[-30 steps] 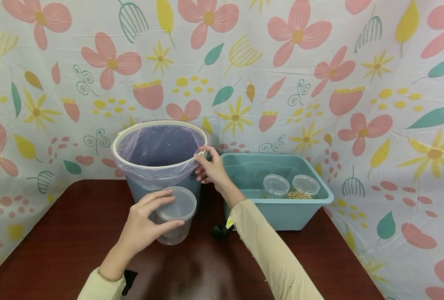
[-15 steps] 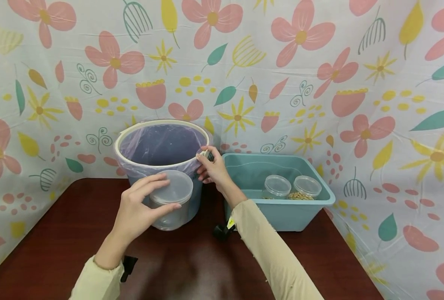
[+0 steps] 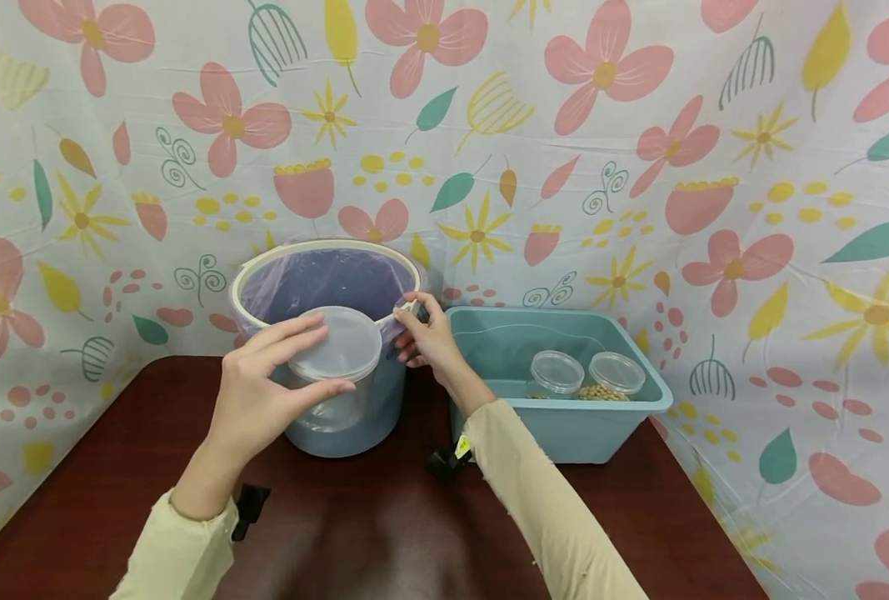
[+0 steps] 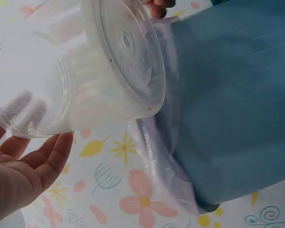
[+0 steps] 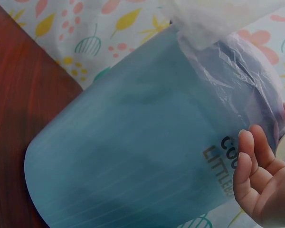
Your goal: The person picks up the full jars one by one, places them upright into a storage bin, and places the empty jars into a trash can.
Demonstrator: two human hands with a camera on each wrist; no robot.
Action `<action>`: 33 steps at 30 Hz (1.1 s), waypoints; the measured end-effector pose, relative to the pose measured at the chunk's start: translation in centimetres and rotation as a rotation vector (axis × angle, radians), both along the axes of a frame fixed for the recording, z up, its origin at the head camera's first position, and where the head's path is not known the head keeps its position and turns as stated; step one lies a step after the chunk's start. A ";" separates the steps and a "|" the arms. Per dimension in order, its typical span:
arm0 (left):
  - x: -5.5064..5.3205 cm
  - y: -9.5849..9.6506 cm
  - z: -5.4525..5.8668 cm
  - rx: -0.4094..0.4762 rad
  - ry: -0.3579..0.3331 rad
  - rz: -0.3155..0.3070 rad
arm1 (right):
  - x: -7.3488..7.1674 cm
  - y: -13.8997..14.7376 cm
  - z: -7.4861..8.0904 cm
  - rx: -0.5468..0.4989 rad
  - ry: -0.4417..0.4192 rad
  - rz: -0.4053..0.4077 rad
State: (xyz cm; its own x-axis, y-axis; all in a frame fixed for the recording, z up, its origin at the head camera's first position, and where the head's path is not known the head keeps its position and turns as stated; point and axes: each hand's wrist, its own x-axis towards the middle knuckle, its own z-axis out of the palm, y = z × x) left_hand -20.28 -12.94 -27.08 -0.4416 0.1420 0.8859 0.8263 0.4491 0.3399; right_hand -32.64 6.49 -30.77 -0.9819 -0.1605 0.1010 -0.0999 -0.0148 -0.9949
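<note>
A clear plastic jar with a translucent lid [image 3: 339,343] is held up by my left hand [image 3: 252,387], thumb on one side and fingers on the other. It overlaps the front of a blue trash can [image 3: 380,421] with a cream rim and a thin lilac liner bag folded over the edge. Seen from the left wrist, the jar [image 4: 92,76] shows its base and no visible contents. My right hand [image 3: 431,337] pinches the can's rim at its right side, near a small tab. The right wrist view shows that hand [image 5: 263,183] beside lettering on the can wall.
A teal tub [image 3: 549,429] stands right of the can, with two lidded clear jars inside; the right jar [image 3: 612,377] shows beige pellets or beans. The dark red-brown table [image 3: 384,533] extends in front. A floral curtain [image 3: 489,125] hangs close behind.
My left hand has raised the jar from low in front of the trash can to about rim height, shifting slightly left. My right hand stays on the rim.
</note>
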 end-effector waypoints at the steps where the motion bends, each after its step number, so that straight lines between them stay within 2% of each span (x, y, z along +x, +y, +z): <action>1: 0.0 0.0 0.3 0.002 0.006 0.000 | 0.0 0.0 0.0 0.000 0.001 -0.001; 10: -0.1 0.0 2.4 0.025 0.053 0.005 | -0.1 0.0 -0.1 0.000 0.007 0.003; 18: -0.6 -0.2 4.1 0.058 0.101 0.028 | 2.0 -0.1 2.0 0.021 -0.009 0.019; 21: -0.9 -0.3 4.5 0.081 0.123 0.026 | 1.9 -0.1 1.8 0.026 -0.011 0.017; 25: -1.4 -0.1 5.0 0.106 0.146 0.022 | 0.9 0.1 0.9 0.022 -0.010 0.027; 28: -1.9 0.1 5.6 0.120 0.161 0.040 | 0.2 0.2 0.2 0.009 -0.005 0.033; 33: -2.7 0.2 6.2 0.146 0.171 0.082 | -0.1 0.1 -0.1 0.003 0.012 0.024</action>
State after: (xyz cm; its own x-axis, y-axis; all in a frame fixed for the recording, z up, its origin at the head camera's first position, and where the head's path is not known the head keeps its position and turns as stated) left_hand -23.02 -12.69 -20.89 -0.2879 -0.0235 0.9574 0.8402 0.4735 0.2643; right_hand -32.77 6.55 -30.91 -0.9765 -0.1839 0.1122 -0.1115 -0.0145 -0.9937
